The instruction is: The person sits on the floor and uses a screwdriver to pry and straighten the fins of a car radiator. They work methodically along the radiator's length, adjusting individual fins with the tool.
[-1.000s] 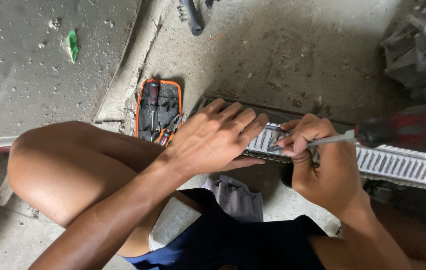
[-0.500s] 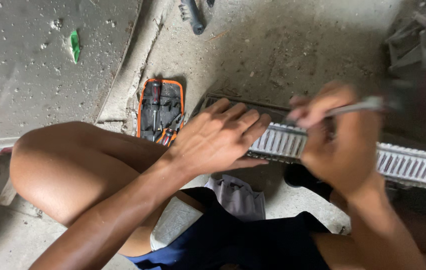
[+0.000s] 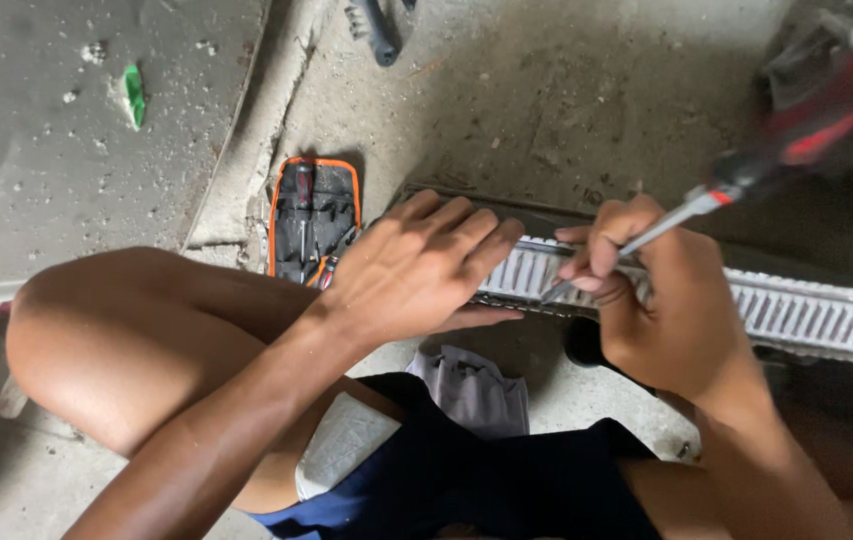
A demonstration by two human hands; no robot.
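Two bare hands work over one long finned metal strip (image 3: 806, 315) lying on a dusty concrete floor (image 3: 566, 110). One person crouches above it, knees wide. The left hand (image 3: 416, 270) lies flat on the strip's near end, fingers straight and slightly spread, pressing down and gripping nothing. The right hand (image 3: 666, 300) is curled tight around one screwdriver (image 3: 666, 225), fingers clamped on its metal shaft; the tip points down at the fins between the two hands, while the red and black handle rises, blurred, toward the upper right. One open tool case (image 3: 311, 220) with an orange rim sits on the floor just beside the left hand, several tools lined up inside; their count cannot be told. One grey cloth (image 3: 471, 385) lies near the person's lap, below the strip. One small green scrap (image 3: 133, 95) rests well apart on the pale slab at upper left. One dark tool (image 3: 376, 25) lies at the top edge.
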